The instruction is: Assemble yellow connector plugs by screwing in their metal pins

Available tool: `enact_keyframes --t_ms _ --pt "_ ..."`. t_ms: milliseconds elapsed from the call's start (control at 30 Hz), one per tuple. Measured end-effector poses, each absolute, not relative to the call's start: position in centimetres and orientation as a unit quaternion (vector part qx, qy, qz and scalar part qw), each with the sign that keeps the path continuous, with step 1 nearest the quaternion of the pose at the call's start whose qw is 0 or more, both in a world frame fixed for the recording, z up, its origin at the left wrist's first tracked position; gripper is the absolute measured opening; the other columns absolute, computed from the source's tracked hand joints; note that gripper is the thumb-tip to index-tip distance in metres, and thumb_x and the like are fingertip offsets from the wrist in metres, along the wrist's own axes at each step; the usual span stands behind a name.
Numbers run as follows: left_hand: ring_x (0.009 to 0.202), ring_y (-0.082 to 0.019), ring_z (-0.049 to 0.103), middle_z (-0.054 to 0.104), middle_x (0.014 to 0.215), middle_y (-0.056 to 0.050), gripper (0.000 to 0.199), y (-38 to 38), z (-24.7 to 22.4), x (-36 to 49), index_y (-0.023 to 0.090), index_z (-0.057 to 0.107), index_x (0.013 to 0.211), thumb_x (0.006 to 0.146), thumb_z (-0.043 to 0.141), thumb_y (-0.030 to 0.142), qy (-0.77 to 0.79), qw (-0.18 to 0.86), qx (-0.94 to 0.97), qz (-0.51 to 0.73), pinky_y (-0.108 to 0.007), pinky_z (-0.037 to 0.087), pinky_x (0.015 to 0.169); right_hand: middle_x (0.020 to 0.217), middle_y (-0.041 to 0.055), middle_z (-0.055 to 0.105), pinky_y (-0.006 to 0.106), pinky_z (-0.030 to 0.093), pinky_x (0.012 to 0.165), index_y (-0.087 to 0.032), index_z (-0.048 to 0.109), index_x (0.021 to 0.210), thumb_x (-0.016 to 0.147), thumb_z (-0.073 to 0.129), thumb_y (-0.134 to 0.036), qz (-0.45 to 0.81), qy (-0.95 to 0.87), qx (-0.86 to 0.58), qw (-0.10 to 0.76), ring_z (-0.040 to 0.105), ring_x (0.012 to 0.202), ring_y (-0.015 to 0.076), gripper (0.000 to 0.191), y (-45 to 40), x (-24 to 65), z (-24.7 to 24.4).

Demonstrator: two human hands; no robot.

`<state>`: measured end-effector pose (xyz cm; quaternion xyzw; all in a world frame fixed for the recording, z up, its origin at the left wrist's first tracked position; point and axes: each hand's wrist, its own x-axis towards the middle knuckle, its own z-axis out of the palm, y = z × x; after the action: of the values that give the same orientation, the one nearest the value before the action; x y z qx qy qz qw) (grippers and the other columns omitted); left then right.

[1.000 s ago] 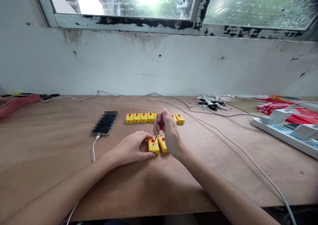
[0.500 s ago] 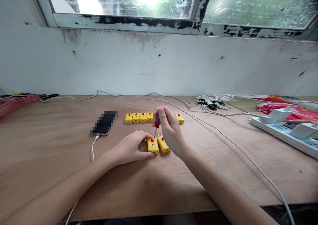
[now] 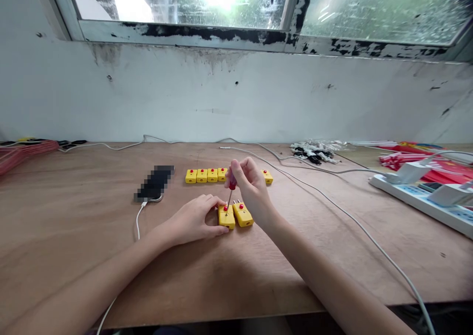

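On the wooden table a yellow plug [image 3: 226, 220] with a red dot on top lies flat, its prongs pointing away from me. My left hand [image 3: 197, 219] grips it from the left, thumb at the near end and fingers at the far end. My right hand [image 3: 252, 187] is closed around the dark red handle of a screwdriver [image 3: 232, 182], held nearly upright. The screwdriver's tip meets the screw in the middle of the plug. Just right of it lies a second yellow plug [image 3: 243, 216], slightly turned, touched by neither hand.
Behind my hands runs a row of yellow plugs [image 3: 201, 176], partly hidden by my right hand. A phone [image 3: 154, 183] on a white cable lies left. At right are a power strip [image 3: 417, 197], a long white cable [image 3: 332, 209] and a pile of black and white pieces [image 3: 316, 152].
My right hand has turned slightly around the screwdriver handle. The plug and my left hand stay in place; the whole view has shifted a little.
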<state>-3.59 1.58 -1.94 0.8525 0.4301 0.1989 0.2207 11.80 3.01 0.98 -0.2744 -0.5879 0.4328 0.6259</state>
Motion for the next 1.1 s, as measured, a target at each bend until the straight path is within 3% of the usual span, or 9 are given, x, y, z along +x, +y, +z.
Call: enact_keyframes --t_ms 300,467,567,667,800,867,967,1100 --pt "0.099 -0.024 0.056 0.061 0.108 -0.004 0.042 1.6 -1.9 -3.7 0.023 0.057 0.110 0.074 0.068 0.040 0.432 0.218 0.853 0.195 -0.036 0.045 0.085 0.066 -0.0024 0.057 0.026 0.041 0.057 -0.021 0.050 0.081 0.093 0.044 -0.037 0.178 -0.721 -0.370 0.558 0.052 0.056 0.0106 0.021 2.6 12.7 1.4" --pt "0.091 -0.025 0.057 0.061 0.101 -0.004 0.037 1.7 -1.9 -3.6 0.021 0.058 0.103 0.073 0.068 0.039 0.430 0.206 0.856 0.201 -0.036 0.046 0.079 0.079 0.0006 0.063 0.026 0.044 0.066 -0.022 0.046 0.090 0.098 0.029 -0.034 0.211 -0.746 -0.325 0.541 0.056 0.068 0.0117 0.022 2.2 12.2 1.2" --pt "0.092 -0.025 0.056 0.060 0.103 -0.004 0.038 1.7 -1.9 -3.6 0.022 0.058 0.104 0.073 0.068 0.040 0.432 0.214 0.853 0.199 -0.036 0.046 0.079 0.068 -0.0027 0.058 0.025 0.044 0.064 -0.024 0.040 0.089 0.099 0.024 -0.034 0.242 -0.730 -0.319 0.554 0.056 0.065 0.0116 0.022 2.1 11.9 0.7" --pt "0.094 -0.025 0.056 0.060 0.104 -0.005 0.038 1.7 -2.0 -3.6 0.023 0.057 0.106 0.074 0.068 0.039 0.424 0.224 0.854 0.201 -0.036 0.046 0.080 0.063 -0.0040 0.053 0.024 0.042 0.058 -0.024 0.040 0.084 0.098 0.028 -0.036 0.182 -0.742 -0.329 0.555 0.052 0.057 0.0114 0.022 2.1 11.8 0.2" --pt "0.094 -0.025 0.056 0.061 0.103 -0.005 0.038 1.7 -2.1 -3.6 0.022 0.057 0.106 0.074 0.067 0.040 0.420 0.222 0.855 0.209 -0.036 0.046 0.080 0.077 0.0003 0.059 0.026 0.046 0.065 -0.023 0.052 0.091 0.093 0.046 -0.032 0.065 -0.749 -0.319 0.578 0.058 0.067 0.0127 0.012 2.1 11.7 0.1" --pt "0.092 -0.025 0.057 0.061 0.102 -0.004 0.037 1.7 -2.1 -3.6 0.022 0.058 0.105 0.074 0.067 0.041 0.426 0.212 0.856 0.203 -0.036 0.046 0.079 0.074 -0.0015 0.060 0.025 0.048 0.066 -0.023 0.053 0.100 0.090 0.052 -0.030 0.077 -0.732 -0.326 0.593 0.060 0.065 0.0121 0.013 2.0 11.8 0.3" --pt "0.090 -0.024 0.057 0.061 0.102 -0.004 0.037 1.7 -2.1 -3.6 0.021 0.057 0.104 0.074 0.067 0.040 0.429 0.203 0.858 0.195 -0.035 0.046 0.078 0.071 -0.0030 0.061 0.025 0.049 0.065 -0.024 0.054 0.098 0.087 0.056 -0.029 0.106 -0.727 -0.336 0.589 0.061 0.063 0.0115 0.012 2.1 12.0 0.8" --pt "0.096 -0.025 0.057 0.061 0.105 -0.005 0.040 1.7 -2.0 -3.7 0.022 0.057 0.108 0.074 0.067 0.041 0.427 0.207 0.858 0.194 -0.036 0.045 0.082 0.071 -0.0015 0.061 0.023 0.046 0.055 -0.023 0.051 0.098 0.091 0.045 -0.030 0.185 -0.736 -0.345 0.552 0.058 0.060 0.0113 0.011 2.7 12.6 1.1"
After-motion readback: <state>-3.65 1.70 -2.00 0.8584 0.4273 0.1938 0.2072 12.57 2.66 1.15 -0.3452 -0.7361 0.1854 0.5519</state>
